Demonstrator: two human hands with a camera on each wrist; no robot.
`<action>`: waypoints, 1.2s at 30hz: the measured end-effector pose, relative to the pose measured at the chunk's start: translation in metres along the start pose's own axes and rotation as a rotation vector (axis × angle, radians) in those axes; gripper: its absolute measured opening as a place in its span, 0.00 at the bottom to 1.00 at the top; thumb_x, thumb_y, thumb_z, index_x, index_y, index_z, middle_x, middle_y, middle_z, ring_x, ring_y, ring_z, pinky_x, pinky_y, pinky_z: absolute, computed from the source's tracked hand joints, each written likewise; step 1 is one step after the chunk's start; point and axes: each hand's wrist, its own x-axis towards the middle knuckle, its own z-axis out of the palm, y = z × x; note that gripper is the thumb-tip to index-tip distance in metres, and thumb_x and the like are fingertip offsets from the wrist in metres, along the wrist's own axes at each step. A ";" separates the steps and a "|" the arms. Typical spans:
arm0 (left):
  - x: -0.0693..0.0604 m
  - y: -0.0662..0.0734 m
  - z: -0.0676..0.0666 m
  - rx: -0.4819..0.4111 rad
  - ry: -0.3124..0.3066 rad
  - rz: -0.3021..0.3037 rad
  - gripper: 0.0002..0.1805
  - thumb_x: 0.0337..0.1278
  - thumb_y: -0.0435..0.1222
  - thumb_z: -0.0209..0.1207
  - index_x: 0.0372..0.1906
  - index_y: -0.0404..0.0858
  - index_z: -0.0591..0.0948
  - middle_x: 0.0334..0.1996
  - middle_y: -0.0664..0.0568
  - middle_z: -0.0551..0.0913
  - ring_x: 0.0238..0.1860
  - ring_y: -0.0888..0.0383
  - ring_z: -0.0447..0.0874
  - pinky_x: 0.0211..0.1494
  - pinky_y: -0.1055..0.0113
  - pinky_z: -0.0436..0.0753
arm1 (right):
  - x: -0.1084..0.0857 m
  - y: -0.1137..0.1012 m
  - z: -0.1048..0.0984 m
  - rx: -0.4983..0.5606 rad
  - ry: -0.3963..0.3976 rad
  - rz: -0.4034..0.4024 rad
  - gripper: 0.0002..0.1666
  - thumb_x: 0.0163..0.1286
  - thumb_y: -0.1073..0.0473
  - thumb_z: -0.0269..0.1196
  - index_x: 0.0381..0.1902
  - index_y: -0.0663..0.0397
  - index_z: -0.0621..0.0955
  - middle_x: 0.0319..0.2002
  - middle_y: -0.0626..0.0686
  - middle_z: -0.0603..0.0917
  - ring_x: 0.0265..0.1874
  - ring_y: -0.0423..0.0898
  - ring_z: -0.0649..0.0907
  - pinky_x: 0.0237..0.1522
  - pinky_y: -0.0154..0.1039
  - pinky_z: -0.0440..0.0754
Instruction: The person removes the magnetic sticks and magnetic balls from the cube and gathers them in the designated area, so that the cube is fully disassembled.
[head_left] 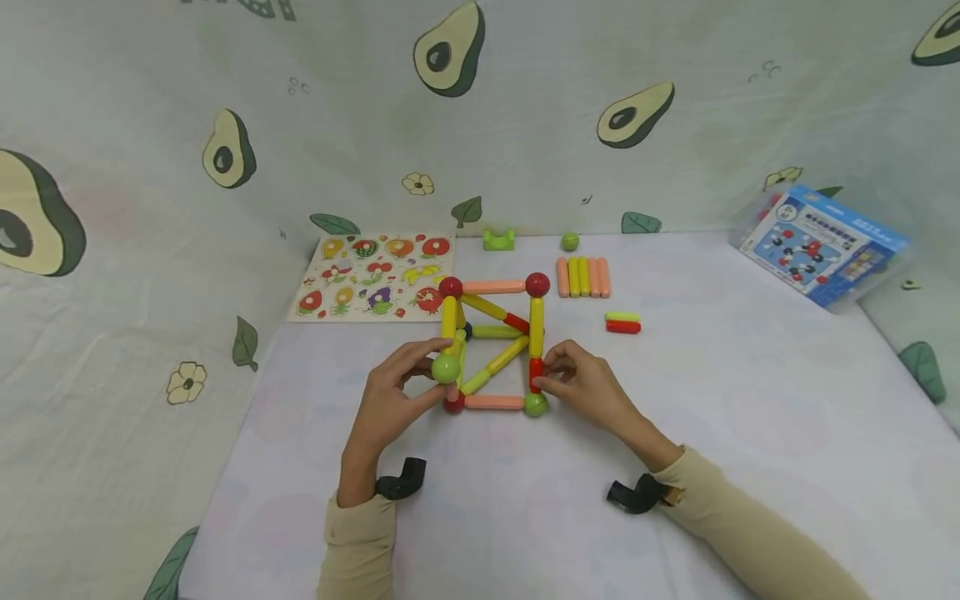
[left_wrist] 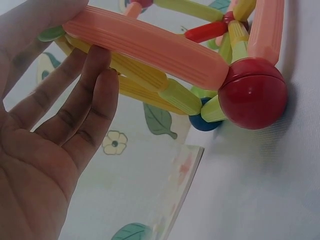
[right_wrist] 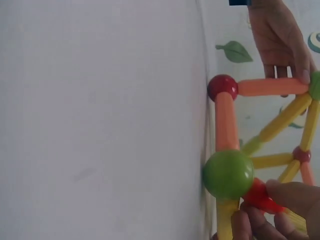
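A boxy frame of magnetic rods and balls stands on the table. My left hand (head_left: 393, 400) grips its front left corner, with the thumb on the upper end of an upright salmon rod (left_wrist: 150, 45) beside a green ball (head_left: 446, 368). That rod's lower end meets a red ball (left_wrist: 253, 93). At the front right, my right hand (head_left: 588, 387) pinches a red rod (right_wrist: 261, 196) between thumb and fingers, close to another green ball (right_wrist: 228, 174). Yellow rods (head_left: 536, 327) run back from both corners to red balls (head_left: 537, 284). Fingers partly hide the held rods.
Behind the frame lie a fruit picture board (head_left: 352, 279), a green holder (head_left: 498, 241) and a loose green ball (head_left: 570, 242). Several salmon and yellow rods (head_left: 583, 277) and two short rods (head_left: 623, 327) lie to the right. A blue-and-white box (head_left: 821, 246) sits far right.
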 end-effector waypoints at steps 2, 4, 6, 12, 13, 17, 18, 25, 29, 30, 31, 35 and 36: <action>0.001 0.001 0.000 0.010 0.000 -0.003 0.33 0.52 0.36 0.74 0.65 0.56 0.78 0.56 0.61 0.79 0.44 0.60 0.83 0.54 0.57 0.83 | -0.001 0.003 0.002 0.045 0.018 -0.022 0.20 0.61 0.62 0.74 0.45 0.57 0.76 0.36 0.48 0.86 0.36 0.44 0.84 0.39 0.36 0.84; 0.001 0.001 0.000 0.018 0.001 -0.007 0.33 0.52 0.37 0.74 0.65 0.56 0.78 0.56 0.61 0.79 0.44 0.61 0.83 0.54 0.57 0.83 | -0.002 0.004 0.003 0.090 0.029 -0.037 0.20 0.61 0.64 0.73 0.46 0.58 0.75 0.36 0.49 0.86 0.36 0.45 0.84 0.40 0.36 0.85; 0.001 0.001 0.000 0.020 0.000 -0.009 0.33 0.52 0.37 0.74 0.65 0.57 0.78 0.56 0.61 0.79 0.44 0.61 0.83 0.54 0.56 0.83 | -0.002 0.004 0.005 0.123 0.041 -0.045 0.20 0.61 0.65 0.73 0.46 0.59 0.75 0.37 0.50 0.86 0.36 0.45 0.84 0.41 0.37 0.85; 0.002 0.001 0.000 0.011 0.003 -0.014 0.33 0.52 0.37 0.74 0.64 0.56 0.78 0.55 0.61 0.79 0.44 0.60 0.83 0.55 0.55 0.83 | -0.003 0.006 0.007 0.167 0.071 -0.076 0.22 0.60 0.68 0.73 0.48 0.62 0.75 0.39 0.55 0.86 0.37 0.48 0.84 0.44 0.46 0.85; 0.002 0.002 0.001 0.008 0.005 -0.016 0.33 0.52 0.37 0.74 0.64 0.56 0.79 0.55 0.61 0.80 0.44 0.60 0.83 0.55 0.56 0.83 | -0.003 0.005 0.007 0.170 0.077 -0.086 0.22 0.60 0.69 0.73 0.49 0.63 0.75 0.40 0.56 0.85 0.37 0.49 0.83 0.44 0.49 0.85; 0.002 0.003 0.001 0.003 0.008 -0.014 0.33 0.52 0.36 0.74 0.64 0.55 0.79 0.54 0.60 0.80 0.44 0.60 0.83 0.55 0.57 0.83 | -0.006 -0.003 0.007 0.167 0.101 -0.131 0.23 0.59 0.72 0.72 0.49 0.67 0.75 0.39 0.60 0.85 0.36 0.53 0.83 0.43 0.53 0.85; 0.002 0.003 0.001 0.000 0.008 -0.008 0.33 0.52 0.35 0.74 0.64 0.55 0.79 0.54 0.60 0.80 0.44 0.60 0.83 0.55 0.58 0.83 | -0.006 -0.003 0.007 0.160 0.109 -0.147 0.23 0.58 0.73 0.72 0.49 0.67 0.75 0.39 0.59 0.85 0.36 0.53 0.83 0.43 0.53 0.85; 0.003 0.002 0.000 0.004 0.008 0.000 0.33 0.52 0.36 0.74 0.64 0.56 0.78 0.54 0.60 0.79 0.44 0.60 0.83 0.54 0.57 0.83 | -0.010 0.010 0.012 0.040 0.199 -0.305 0.23 0.58 0.69 0.74 0.49 0.53 0.79 0.42 0.45 0.85 0.40 0.47 0.84 0.44 0.46 0.84; 0.003 0.003 0.000 0.006 0.009 -0.013 0.33 0.51 0.35 0.74 0.64 0.53 0.79 0.54 0.59 0.80 0.44 0.60 0.83 0.55 0.60 0.83 | -0.012 0.009 0.007 0.041 0.216 -0.341 0.22 0.59 0.69 0.74 0.50 0.52 0.80 0.43 0.46 0.86 0.41 0.48 0.83 0.43 0.45 0.84; 0.003 0.003 0.001 0.008 0.010 -0.019 0.33 0.51 0.34 0.75 0.64 0.53 0.79 0.54 0.59 0.80 0.44 0.60 0.83 0.55 0.60 0.83 | -0.013 0.009 0.005 0.046 0.218 -0.346 0.22 0.59 0.69 0.73 0.50 0.53 0.81 0.43 0.47 0.86 0.40 0.48 0.84 0.43 0.45 0.84; 0.003 0.004 0.001 0.010 0.011 -0.024 0.34 0.50 0.34 0.75 0.64 0.52 0.79 0.54 0.58 0.80 0.44 0.60 0.83 0.55 0.61 0.83 | -0.013 0.009 0.002 0.052 0.221 -0.353 0.22 0.59 0.70 0.73 0.51 0.53 0.81 0.43 0.48 0.86 0.40 0.48 0.84 0.43 0.45 0.84; 0.002 0.005 0.001 0.005 0.014 -0.035 0.34 0.49 0.33 0.75 0.65 0.49 0.79 0.55 0.56 0.80 0.44 0.58 0.83 0.55 0.61 0.83 | -0.013 0.010 -0.010 0.033 0.243 -0.358 0.24 0.58 0.70 0.74 0.52 0.54 0.82 0.44 0.49 0.86 0.39 0.46 0.84 0.41 0.45 0.85; 0.001 0.005 0.002 0.004 0.014 -0.036 0.34 0.49 0.33 0.75 0.65 0.49 0.79 0.55 0.56 0.80 0.44 0.58 0.82 0.55 0.62 0.83 | -0.013 0.011 -0.013 0.019 0.248 -0.360 0.25 0.57 0.71 0.74 0.52 0.54 0.82 0.44 0.49 0.86 0.38 0.46 0.84 0.41 0.45 0.85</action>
